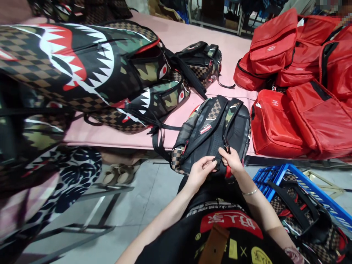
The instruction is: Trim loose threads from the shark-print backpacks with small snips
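A backpack with black back padding, checkered and camouflage panels lies at the table's near edge, its shoulder straps facing up. My left hand is closed, pinching a black strap end low on the backpack. Close beside it, my right hand is closed around what look like small dark thread snips, pointing up over the back padding. The right fingertips also touch the same strap end. Exactly how the fingers grip the strap is partly hidden.
Red backpacks are piled on the right of the pink table. Shark-patterned backpacks fill the left, with a smaller backpack behind. Below right, a blue crate holds more backpacks. A person's patterned clothing shows at left.
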A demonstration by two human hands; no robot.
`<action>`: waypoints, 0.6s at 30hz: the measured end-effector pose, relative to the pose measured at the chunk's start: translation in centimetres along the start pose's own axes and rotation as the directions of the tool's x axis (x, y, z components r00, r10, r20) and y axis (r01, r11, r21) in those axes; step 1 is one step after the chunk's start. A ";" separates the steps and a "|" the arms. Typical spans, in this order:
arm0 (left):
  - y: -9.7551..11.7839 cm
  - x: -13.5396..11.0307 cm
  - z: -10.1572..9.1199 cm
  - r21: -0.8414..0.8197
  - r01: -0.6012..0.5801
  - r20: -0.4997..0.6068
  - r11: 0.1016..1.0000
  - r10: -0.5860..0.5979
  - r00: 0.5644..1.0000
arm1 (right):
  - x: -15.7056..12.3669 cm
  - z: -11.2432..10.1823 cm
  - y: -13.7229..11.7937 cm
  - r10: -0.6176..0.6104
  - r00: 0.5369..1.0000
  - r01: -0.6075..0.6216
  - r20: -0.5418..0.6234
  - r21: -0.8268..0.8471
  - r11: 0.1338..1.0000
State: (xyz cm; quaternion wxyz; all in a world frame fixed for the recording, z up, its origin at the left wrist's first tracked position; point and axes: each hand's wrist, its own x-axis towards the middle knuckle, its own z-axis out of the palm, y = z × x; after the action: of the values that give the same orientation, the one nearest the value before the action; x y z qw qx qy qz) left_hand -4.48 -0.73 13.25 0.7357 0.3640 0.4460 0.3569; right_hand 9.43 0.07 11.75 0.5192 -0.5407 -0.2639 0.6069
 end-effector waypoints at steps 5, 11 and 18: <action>0.9 0.1 -0.4 -0.190 0.121 0.098 0.974 -0.104 0.990 | -1.3 -0.8 0.2 -0.302 0.946 0.251 -0.120 -0.324 0.912; 1.9 -0.1 -0.4 -0.328 0.188 0.117 0.926 -0.157 0.981 | -5.3 -2.8 -0.4 -0.654 0.755 0.491 0.037 -0.693 0.528; 1.6 -0.2 -0.2 -0.378 0.204 0.122 0.903 -0.170 0.978 | -6.3 -3.5 -0.5 -0.704 0.677 0.588 0.215 -0.733 0.341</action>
State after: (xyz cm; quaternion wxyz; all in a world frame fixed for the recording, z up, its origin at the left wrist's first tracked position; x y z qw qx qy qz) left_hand -5.07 -0.07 14.60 0.8426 0.1815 0.3672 0.3498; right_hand 12.11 -6.37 13.64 0.4578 -0.5947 -0.6453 0.1423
